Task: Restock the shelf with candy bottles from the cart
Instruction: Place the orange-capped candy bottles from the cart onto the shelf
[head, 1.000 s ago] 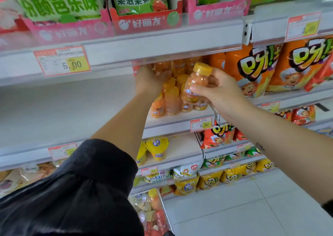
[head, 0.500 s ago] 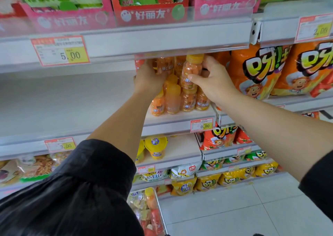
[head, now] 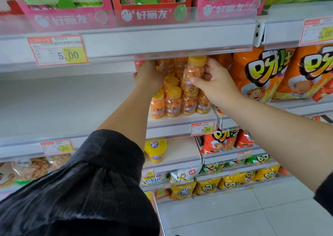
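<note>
Just under the upper shelf's price rail, the right hand (head: 216, 86) grips a candy bottle (head: 193, 73) upright, thumb laid across its label and fingers curled round the far side. The bottle's base sits on the cap of a bottle in the row below. Beside it, at the left edge of the stack, the left hand (head: 147, 75) shows its back, fingers reaching in among the upper bottles (whether they curl round one or only press against it cannot be told). Below both hands a front row of bottles (head: 173, 103), yellow-capped, stands on the white shelf (head: 180, 122), above a price tag (head: 202, 128) reading 0.80. Orange snack bags (head: 261, 73) lean just to the right. A black sleeve (head: 90, 181) covers the left upper arm, and a yellow cup (head: 155, 150) stands one shelf down. Near the bottom edge, the cart (head: 158, 214) shows only its wire rim.
</note>
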`<state>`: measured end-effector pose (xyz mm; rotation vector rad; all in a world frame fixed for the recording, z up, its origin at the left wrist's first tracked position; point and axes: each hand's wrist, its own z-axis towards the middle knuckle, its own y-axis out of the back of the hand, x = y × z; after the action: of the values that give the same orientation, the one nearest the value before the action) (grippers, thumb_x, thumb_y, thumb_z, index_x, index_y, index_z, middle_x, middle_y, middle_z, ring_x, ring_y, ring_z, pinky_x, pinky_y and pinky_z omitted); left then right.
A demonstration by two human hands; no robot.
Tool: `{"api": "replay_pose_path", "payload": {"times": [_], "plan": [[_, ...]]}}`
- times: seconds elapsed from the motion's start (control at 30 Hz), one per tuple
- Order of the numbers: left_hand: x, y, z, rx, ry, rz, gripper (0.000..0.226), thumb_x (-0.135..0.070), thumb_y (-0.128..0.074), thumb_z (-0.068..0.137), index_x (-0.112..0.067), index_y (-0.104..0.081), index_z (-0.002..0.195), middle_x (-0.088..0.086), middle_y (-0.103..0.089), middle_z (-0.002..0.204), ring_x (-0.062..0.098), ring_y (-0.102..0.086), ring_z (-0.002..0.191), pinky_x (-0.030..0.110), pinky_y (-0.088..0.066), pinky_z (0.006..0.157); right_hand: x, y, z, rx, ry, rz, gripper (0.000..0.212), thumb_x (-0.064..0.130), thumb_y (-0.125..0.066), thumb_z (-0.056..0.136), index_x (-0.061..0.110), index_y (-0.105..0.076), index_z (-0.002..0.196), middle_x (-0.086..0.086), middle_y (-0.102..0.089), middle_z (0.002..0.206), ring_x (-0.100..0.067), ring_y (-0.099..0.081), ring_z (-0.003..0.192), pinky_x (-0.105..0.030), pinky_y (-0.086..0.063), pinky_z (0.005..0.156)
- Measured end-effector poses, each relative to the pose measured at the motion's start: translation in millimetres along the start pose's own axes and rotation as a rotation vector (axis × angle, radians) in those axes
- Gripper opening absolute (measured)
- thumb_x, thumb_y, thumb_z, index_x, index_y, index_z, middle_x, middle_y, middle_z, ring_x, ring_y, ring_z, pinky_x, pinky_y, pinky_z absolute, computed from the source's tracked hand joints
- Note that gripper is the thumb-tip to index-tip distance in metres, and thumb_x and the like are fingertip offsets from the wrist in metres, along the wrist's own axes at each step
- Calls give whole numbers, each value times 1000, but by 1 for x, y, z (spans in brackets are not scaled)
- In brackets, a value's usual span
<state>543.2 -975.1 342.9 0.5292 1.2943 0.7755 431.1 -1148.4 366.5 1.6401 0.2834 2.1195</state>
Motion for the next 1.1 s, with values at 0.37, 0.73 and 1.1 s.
{"api": "replay_pose_path", "payload": {"times": [0.37,0.73,1.1], "plan": [[5,-1,9,69,-24,5,44,-53,-63,85,-35,-54,124,-10,-65,125,23,-57,118,48,-38,104,3,-1,0,10,-10,15,45,11,-71,88,18,-55,129,4,-67,119,-12,-63,111,-39,-49,102],[-1,3,-2,62,-22,-38,55,-54,-67,84,-31,-50,131,-5,-61,131,26,-55,121,48,-38,105,3,-1,0,5,-26,19,44,10,-71,87,18,-56,128,5,-67,118,-11,-63,109,-39,-50,102],[4,39,-82,103,-213,-316,57,-38,-55,76,-32,-56,133,-16,-66,115,9,-58,116,43,-48,101,18,-18,3,88,23,101,35,11,-68,90,26,-57,121,8,-67,119,-8,-61,114,-37,-47,106]]}}
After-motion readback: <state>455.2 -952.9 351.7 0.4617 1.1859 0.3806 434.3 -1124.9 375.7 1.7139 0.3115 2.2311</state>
